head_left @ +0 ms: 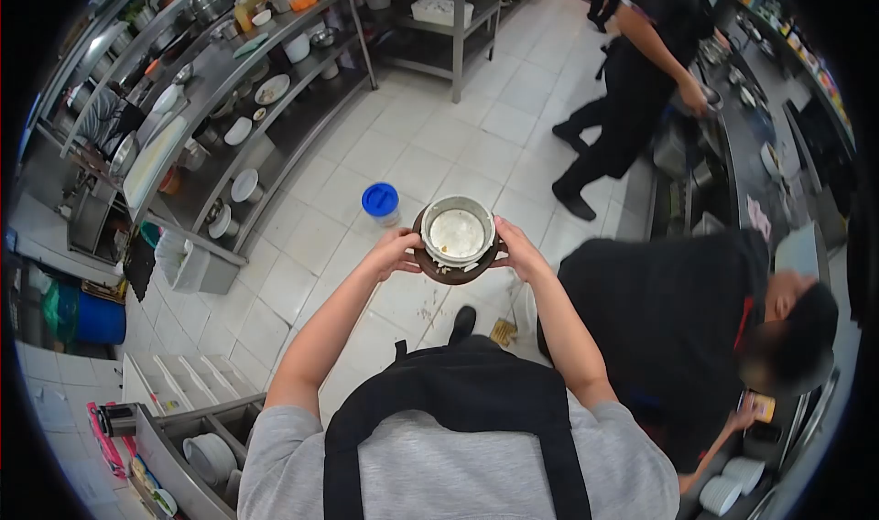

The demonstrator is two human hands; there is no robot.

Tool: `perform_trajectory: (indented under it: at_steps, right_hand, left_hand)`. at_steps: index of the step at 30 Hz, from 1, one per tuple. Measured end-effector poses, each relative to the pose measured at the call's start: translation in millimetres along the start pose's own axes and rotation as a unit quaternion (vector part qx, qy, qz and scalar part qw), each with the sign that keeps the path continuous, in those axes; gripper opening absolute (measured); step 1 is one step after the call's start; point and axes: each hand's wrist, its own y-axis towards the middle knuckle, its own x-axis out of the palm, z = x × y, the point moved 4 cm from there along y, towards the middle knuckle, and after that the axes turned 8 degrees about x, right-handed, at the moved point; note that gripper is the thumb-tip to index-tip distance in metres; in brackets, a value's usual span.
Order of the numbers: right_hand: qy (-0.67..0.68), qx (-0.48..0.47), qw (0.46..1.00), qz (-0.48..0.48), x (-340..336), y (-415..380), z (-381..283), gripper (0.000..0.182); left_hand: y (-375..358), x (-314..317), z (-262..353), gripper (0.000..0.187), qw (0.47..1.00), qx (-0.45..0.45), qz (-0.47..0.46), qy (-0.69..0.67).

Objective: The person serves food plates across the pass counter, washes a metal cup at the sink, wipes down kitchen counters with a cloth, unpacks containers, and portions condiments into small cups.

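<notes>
White floor tiles (pixel 307 232) spread beneath everything, and steel shelves (pixel 307 140) curved along the left. On the right, a co-worker in dark clothes (pixel 659 309) bent low close by the wearer's right arm, while another co-worker (pixel 632 90) stood farther ahead. A tub with a blue lid (pixel 380 200) sat on the floor, ahead of the left hand (pixel 399 253). That hand gripped the left edge of a round brown plate (pixel 449 278), and the right hand (pixel 519 248) gripped its right edge, fingers curled around the side. On the plate stood a pale round bowl (pixel 462 226), its mouth facing up, held out in front of the body. It lay midway between the hands, neither one clearly nearer, and being round it had no long axis. Smallest were white scraps (pixel 442 268) along the plate's near edge.
</notes>
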Motion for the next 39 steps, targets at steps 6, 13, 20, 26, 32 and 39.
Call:
perform_trajectory:
  at_steps: [6,13,20,26,32,39]
  right_hand:
    - [-0.046,-0.002,0.999,-0.009,-46,99,-116,0.062]
    - [-0.062,0.004,0.998,-0.016,-122,242,-217,0.066]
    - [-0.036,-0.028,0.998,0.054,-213,348,-327,0.059]
    - [-0.249,-0.228,0.911,0.238,-290,414,-424,0.04]
    - [-0.506,-0.275,0.811,0.108,-276,457,-518,0.031]
    - [-0.499,-0.324,0.794,-0.123,-249,557,-518,0.028]
  left_hand:
    - [108,-24,73,0.054,0.998,0.032,0.008,-0.058]
    - [278,-49,159,0.055,0.999,0.031,0.009,-0.03]
    - [458,-46,254,0.057,0.999,0.04,-0.007,0.006]
    - [560,-36,313,0.061,0.999,0.04,-0.011,-0.001]
    - [594,-36,320,0.065,0.995,0.055,0.085,-0.008]
    - [565,-45,280,0.062,0.938,0.083,0.311,-0.127]
